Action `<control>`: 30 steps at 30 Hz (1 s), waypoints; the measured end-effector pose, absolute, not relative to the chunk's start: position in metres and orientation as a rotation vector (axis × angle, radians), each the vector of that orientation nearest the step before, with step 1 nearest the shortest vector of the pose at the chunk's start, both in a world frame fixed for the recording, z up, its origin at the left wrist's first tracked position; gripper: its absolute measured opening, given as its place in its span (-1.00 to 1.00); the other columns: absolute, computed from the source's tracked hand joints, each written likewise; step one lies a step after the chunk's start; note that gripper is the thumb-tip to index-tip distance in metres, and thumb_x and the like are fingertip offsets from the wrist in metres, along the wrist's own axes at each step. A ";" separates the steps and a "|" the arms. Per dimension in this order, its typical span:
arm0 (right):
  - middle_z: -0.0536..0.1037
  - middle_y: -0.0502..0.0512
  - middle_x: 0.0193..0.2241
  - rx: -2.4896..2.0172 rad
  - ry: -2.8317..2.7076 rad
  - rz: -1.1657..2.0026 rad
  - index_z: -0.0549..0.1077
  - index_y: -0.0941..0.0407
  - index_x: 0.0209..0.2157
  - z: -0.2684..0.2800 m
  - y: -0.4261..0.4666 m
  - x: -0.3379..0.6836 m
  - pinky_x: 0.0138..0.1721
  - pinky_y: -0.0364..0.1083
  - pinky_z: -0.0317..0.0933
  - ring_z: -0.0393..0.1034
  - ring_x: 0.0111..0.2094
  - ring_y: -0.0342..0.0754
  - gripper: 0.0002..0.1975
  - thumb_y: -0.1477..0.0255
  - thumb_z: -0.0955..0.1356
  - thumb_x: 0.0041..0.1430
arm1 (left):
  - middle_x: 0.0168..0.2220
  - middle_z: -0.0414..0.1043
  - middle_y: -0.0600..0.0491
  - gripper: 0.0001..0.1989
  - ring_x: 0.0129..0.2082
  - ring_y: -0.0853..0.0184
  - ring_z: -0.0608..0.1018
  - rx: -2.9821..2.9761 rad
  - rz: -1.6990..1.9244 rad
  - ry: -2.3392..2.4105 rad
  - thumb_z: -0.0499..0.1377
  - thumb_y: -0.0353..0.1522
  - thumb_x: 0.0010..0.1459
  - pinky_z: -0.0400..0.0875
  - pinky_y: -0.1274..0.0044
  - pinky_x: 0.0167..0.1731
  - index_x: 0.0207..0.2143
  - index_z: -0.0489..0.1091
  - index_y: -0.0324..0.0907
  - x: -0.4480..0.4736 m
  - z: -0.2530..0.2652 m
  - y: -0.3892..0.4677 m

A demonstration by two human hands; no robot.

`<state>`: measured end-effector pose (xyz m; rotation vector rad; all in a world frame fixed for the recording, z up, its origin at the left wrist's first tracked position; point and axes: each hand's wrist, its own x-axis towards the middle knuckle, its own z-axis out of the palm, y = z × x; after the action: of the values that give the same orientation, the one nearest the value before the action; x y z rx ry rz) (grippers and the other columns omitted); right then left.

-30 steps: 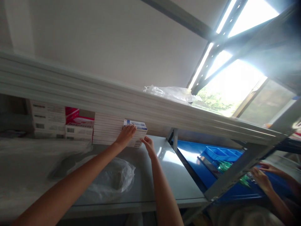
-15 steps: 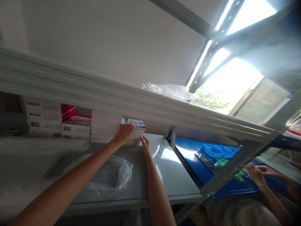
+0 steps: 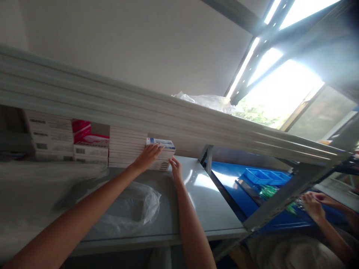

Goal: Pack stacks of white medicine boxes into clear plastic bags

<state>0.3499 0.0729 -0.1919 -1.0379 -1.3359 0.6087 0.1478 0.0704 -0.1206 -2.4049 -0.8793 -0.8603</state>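
Note:
A small stack of white cartons [image 3: 165, 160], the top one with blue print, stands on the grey shelf under the beam. My left hand [image 3: 149, 154] lies over its front and top edge, fingers stretched out and close together. Against the stack's right side, my right hand [image 3: 175, 169] touches the cartons with its fingertips, fingers slightly bent and apart. A taller stack of flat white boxes [image 3: 127, 145] adjoins on the left. Crumpled clear plastic [image 3: 146, 211] lies on the shelf below my left forearm.
Overhead, a grey beam [image 3: 117, 106] runs across, with a plastic bag [image 3: 207, 101] on it. White and red boxes [image 3: 91, 151] sit at left. On the right are a metal post [image 3: 277, 200], a blue tray [image 3: 266, 176], green items [image 3: 268, 191] and another person's hands [image 3: 312, 205].
The view has shifted slightly. My left fingers reach a little farther along the top carton, and my right hand stays at the stack's side. The stack stands in the same place.

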 end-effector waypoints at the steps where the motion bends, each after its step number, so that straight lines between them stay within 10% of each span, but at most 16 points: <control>1: 0.55 0.18 -0.06 -1.041 -1.330 0.606 0.54 0.14 -0.11 -0.191 0.072 0.350 -0.02 0.06 0.26 0.36 0.01 0.13 -0.52 0.09 0.32 0.07 | 0.19 0.22 -0.19 -0.40 0.19 0.12 0.27 -2.414 -0.857 -0.873 0.05 -0.59 0.13 0.14 0.27 0.16 0.24 0.11 -0.24 0.146 -0.120 0.071; 30: 0.62 0.09 -0.22 -1.147 -1.326 0.469 0.60 0.08 -0.28 -0.186 0.070 0.351 0.01 0.09 0.24 0.42 -0.09 0.18 -0.67 0.16 0.36 0.04 | 0.03 0.45 -0.02 -0.53 -0.02 0.20 0.43 -2.587 -1.158 -0.965 0.14 -0.62 0.07 0.24 0.31 0.04 0.03 0.41 -0.13 0.158 -0.111 0.082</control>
<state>0.3509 0.0699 -0.1863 -1.1471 -1.3265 0.4687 0.1576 0.0823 -0.1114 -2.5871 -0.9654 -1.1583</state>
